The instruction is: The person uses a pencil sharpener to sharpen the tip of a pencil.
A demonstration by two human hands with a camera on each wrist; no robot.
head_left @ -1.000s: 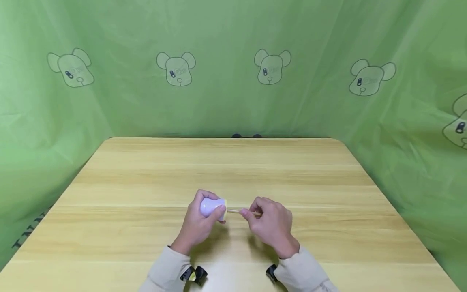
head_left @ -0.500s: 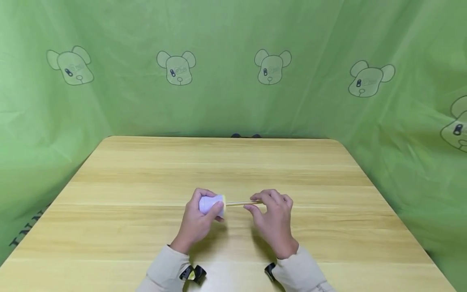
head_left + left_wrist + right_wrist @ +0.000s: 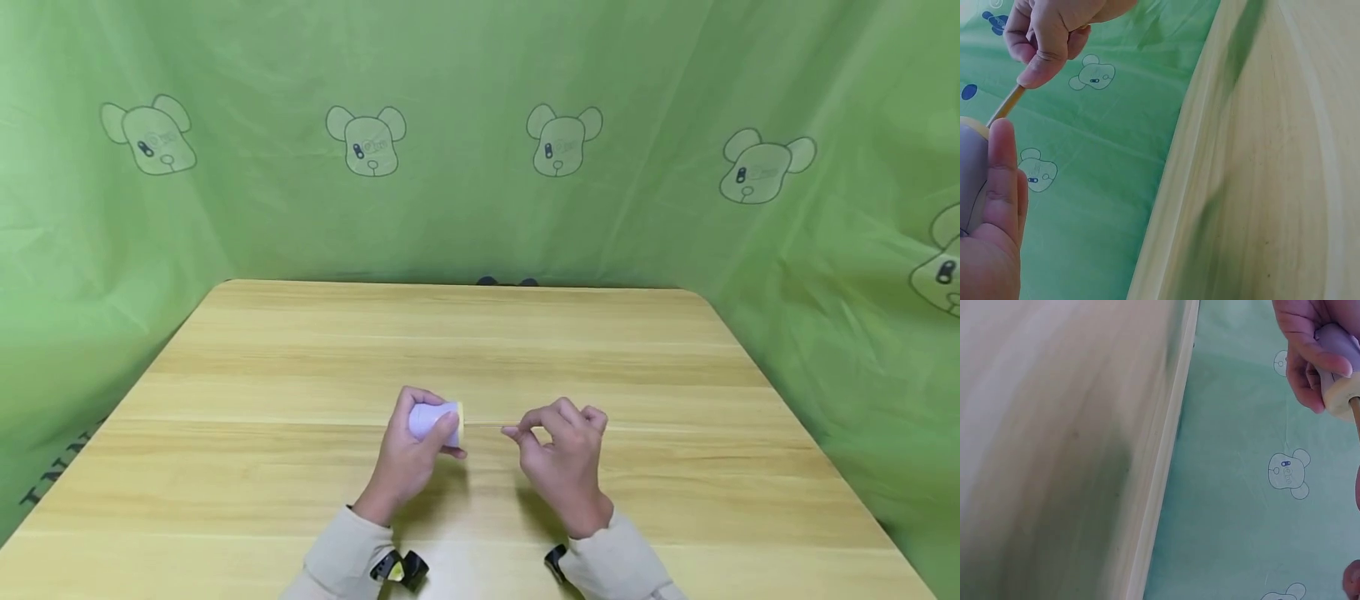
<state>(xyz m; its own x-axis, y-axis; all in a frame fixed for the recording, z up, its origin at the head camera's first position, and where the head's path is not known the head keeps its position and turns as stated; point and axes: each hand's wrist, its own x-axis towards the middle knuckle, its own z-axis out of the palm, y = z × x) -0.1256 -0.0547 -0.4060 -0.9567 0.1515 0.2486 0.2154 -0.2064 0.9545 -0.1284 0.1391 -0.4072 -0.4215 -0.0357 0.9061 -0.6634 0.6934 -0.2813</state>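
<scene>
My left hand (image 3: 403, 467) holds a lavender, cup-shaped pencil sharpener (image 3: 424, 418) on its side above the table, thumb along the body. Its cream end (image 3: 1339, 399) faces right and has a dark round hole. From this hole a thin, yellow-brown pencil (image 3: 1006, 106) sticks out towards my right hand (image 3: 567, 467). The right thumb and forefinger pinch the pencil near its outer end, with the other fingers curled. What lies inside the sharpener is hidden. In the right wrist view only bits of the right fingers (image 3: 1353, 579) show at the edge.
The wooden table (image 3: 480, 342) stretches out below and beyond both hands. A green curtain (image 3: 465, 208) printed with bear heads hangs behind it and along both sides. Black straps (image 3: 399, 568) sit at the wrists by the light sleeves.
The right fingers have loosened, shifted along the pencil and pinched it again, with the hand dipping slightly from half a second ago. The left hand and sharpener have hardly moved.
</scene>
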